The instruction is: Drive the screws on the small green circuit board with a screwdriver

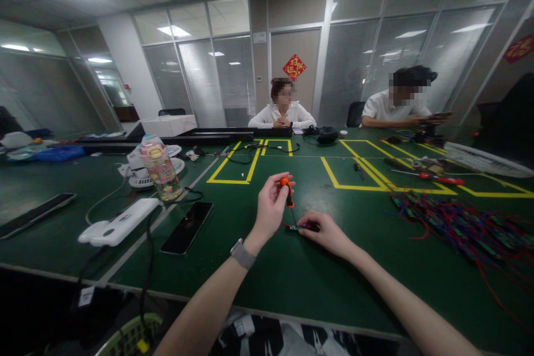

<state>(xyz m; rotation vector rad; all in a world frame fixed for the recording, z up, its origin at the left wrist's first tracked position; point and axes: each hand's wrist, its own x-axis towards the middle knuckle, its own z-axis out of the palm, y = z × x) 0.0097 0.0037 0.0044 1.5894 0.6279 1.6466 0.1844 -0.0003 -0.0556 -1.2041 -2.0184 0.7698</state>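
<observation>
My left hand (271, 208) is closed around a small screwdriver with an orange handle (287, 189), held upright with its tip pointing down. The tip meets a small green circuit board (293, 228) lying on the green table (292, 272). My right hand (325, 231) pinches the board's right end and presses it to the table. A watch (242, 254) sits on my left wrist.
A black phone (187, 227), a white power strip (119, 222) and a drink bottle (161, 167) lie to the left. A heap of red and blue wired boards (459, 222) is at the right, with a red screwdriver (442, 179) behind. Two people sit across the table.
</observation>
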